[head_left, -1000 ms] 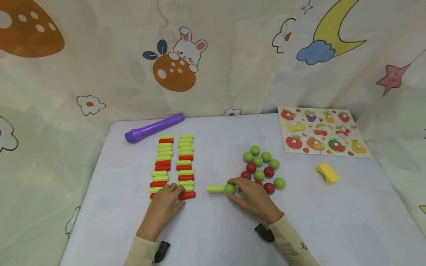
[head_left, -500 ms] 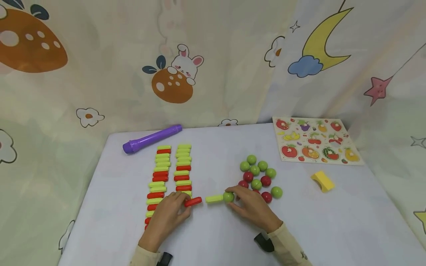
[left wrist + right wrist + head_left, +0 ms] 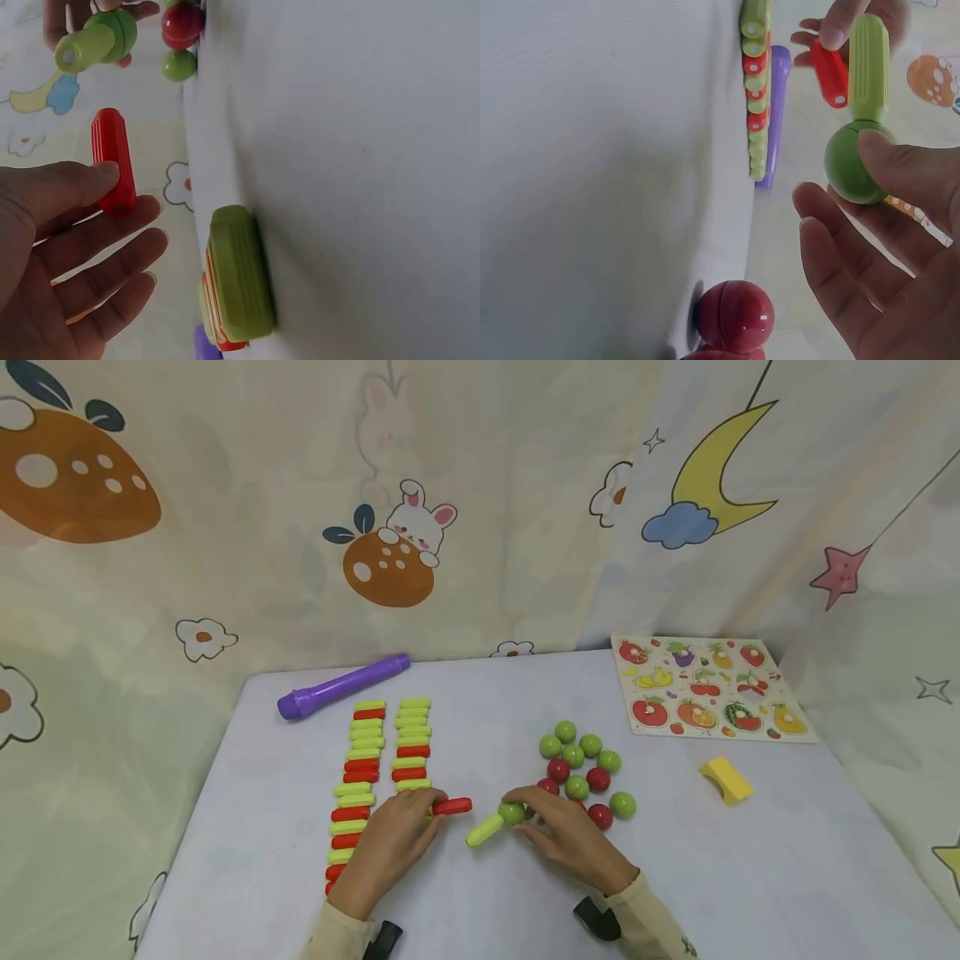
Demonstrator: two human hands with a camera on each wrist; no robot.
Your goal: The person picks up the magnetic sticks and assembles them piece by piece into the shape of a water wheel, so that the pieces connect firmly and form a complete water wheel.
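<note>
Between thumb and fingers, my left hand (image 3: 397, 835) pinches one end of a short ribbed red stick (image 3: 112, 157), raised over the table. Across from it, my right hand (image 3: 573, 835) pinches a green ball (image 3: 855, 161) with a light green stick (image 3: 870, 67) fixed to it. That stick points down and left in the head view, its free end near the red one. In the left wrist view a round hole shows in the tip of the green stick. Two columns of red and green sticks (image 3: 363, 752) lie by my left hand. Red and green balls (image 3: 566, 731) cluster beyond my right hand.
A purple microphone-shaped tube (image 3: 343, 687) lies at the back left of the white table (image 3: 480, 910). At the back right is a fruit-picture board (image 3: 712, 689), with a yellow arch block (image 3: 726, 779) in front of it. A patterned cloth hangs behind.
My left hand has lifted the red stick from its column and carried it right. My right hand has turned the green stick and ball so the stick points down-left. The head view has tilted up.
</note>
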